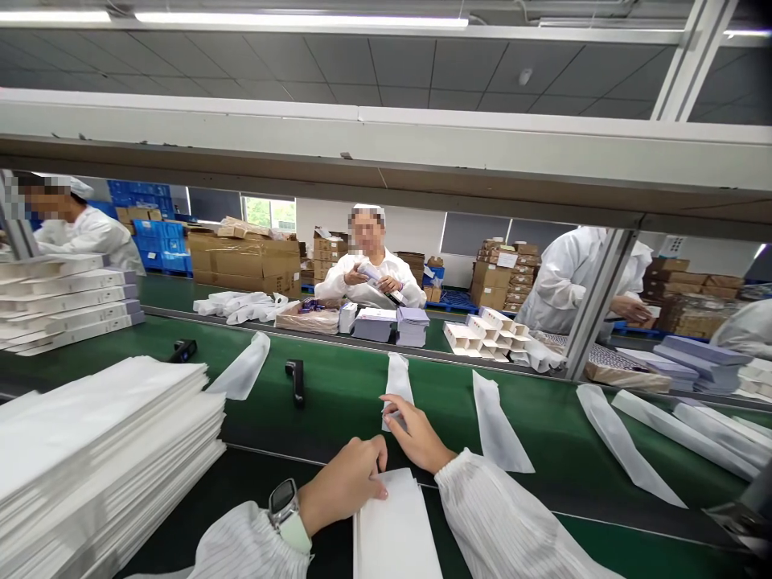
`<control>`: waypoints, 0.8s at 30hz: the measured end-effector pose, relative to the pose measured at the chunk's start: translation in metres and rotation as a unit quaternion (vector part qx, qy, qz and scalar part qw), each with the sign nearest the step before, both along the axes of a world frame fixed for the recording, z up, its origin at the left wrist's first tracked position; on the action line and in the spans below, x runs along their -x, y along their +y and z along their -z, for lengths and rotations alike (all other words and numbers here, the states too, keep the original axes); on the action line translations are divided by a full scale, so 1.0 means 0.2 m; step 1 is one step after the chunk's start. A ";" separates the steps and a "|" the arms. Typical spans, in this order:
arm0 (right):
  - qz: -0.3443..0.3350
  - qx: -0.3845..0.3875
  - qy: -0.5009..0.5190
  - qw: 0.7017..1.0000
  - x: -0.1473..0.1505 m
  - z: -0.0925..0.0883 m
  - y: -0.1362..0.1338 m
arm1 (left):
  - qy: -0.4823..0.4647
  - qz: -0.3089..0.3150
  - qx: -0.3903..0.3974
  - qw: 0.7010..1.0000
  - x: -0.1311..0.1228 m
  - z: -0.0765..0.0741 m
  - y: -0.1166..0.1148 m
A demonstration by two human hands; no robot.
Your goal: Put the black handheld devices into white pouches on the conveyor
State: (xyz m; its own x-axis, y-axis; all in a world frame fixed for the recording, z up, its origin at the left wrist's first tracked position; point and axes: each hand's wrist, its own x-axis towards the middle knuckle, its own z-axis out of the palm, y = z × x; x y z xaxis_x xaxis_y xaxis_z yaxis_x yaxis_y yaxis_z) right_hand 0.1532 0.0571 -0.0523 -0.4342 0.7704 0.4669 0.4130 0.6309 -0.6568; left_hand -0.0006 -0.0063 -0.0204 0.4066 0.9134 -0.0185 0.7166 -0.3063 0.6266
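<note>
**Two hands, two white pouches at the belt's near edge**

The right hand (416,434) reaches onto the green belt (338,386) and lies on the near end of a white pouch (398,382). Its fingers are curled, fingertips pressing or pinching the pouch's lower edge; the exact grip cannot be told. The pouch runs away from the hand across the belt, lengthwise.

The left hand (343,482), with a watch (283,503) at the wrist, rests fingers-down and close together on the top edge of a second pouch (395,531) lying on the dark ledge in front of the belt. That pouch sits just below and between both hands; its lower end is cut off by the frame.

No writing can be read anywhere: the boxes (247,257) behind carry labels too small to make out.

A stack (102,450) of white sheets stands at the left, partly out of frame. More pouches lie on the belt to the right, and two black devices (295,378) to the left. Across the belt, a person (371,273) in white holds something small and indistinct; other people at either side are partly hidden by the frame posts.
</note>
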 end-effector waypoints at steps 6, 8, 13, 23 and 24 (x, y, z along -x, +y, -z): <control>0.019 0.018 -0.009 1.000 -0.01 0.04 0.02 | 0.022 0.042 -0.011 0.999 0.01 0.04 0.03; 0.019 0.007 -0.017 1.000 -0.01 0.03 0.02 | 0.031 0.050 -0.030 0.998 0.01 0.03 0.03; -0.020 -0.019 -0.101 0.995 0.01 0.00 0.02 | 0.088 0.069 -0.130 0.985 0.00 0.01 0.00; -0.081 -0.010 -0.270 0.959 0.30 -0.01 0.18 | 0.190 0.202 -0.295 0.914 -0.04 -0.02 -0.07; -0.081 -0.010 -0.261 0.962 0.34 -0.01 0.20 | 0.182 0.204 -0.281 0.920 -0.04 -0.03 -0.07</control>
State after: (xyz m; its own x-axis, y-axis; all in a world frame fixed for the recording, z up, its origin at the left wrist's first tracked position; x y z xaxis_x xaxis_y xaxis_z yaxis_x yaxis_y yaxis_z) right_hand 0.0848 0.0971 -0.0507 -0.7272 0.6657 0.1675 0.5782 0.7255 -0.3733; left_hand 0.0079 -0.0203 -0.0154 0.7778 0.5934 0.2072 0.6017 -0.7983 0.0275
